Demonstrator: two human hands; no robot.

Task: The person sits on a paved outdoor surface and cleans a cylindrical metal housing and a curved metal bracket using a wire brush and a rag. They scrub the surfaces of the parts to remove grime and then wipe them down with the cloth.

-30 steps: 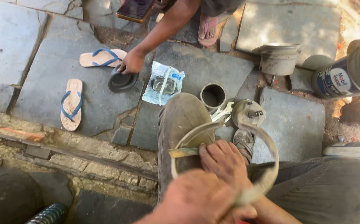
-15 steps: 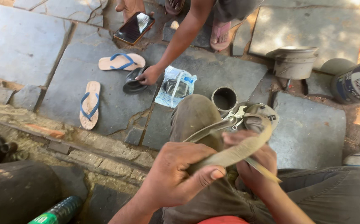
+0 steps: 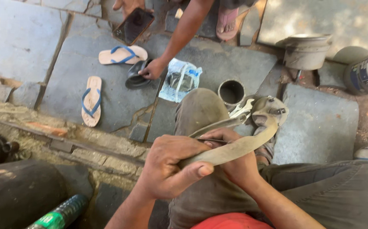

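My left hand (image 3: 171, 167) has slid along the tan strap (image 3: 234, 148), fingers closed round it above my knee (image 3: 201, 110). My right hand (image 3: 230, 163) grips it underneath. The grimy strap now curves flatter toward its metal clamp (image 3: 268, 112).

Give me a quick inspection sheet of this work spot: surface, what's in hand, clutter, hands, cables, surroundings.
Surface: grey stone slabs, cracked joints.
Job's things: curved tan strap over the knee.
Clutter: two flip-flops, plastic bag, small tin, dusty pot.
Hands: left hand closed round the strap; right hand grips it from beneath.
Cables: nothing seen.
Surroundings: another person's hand on a dark rubber piece; phone; green bottle.
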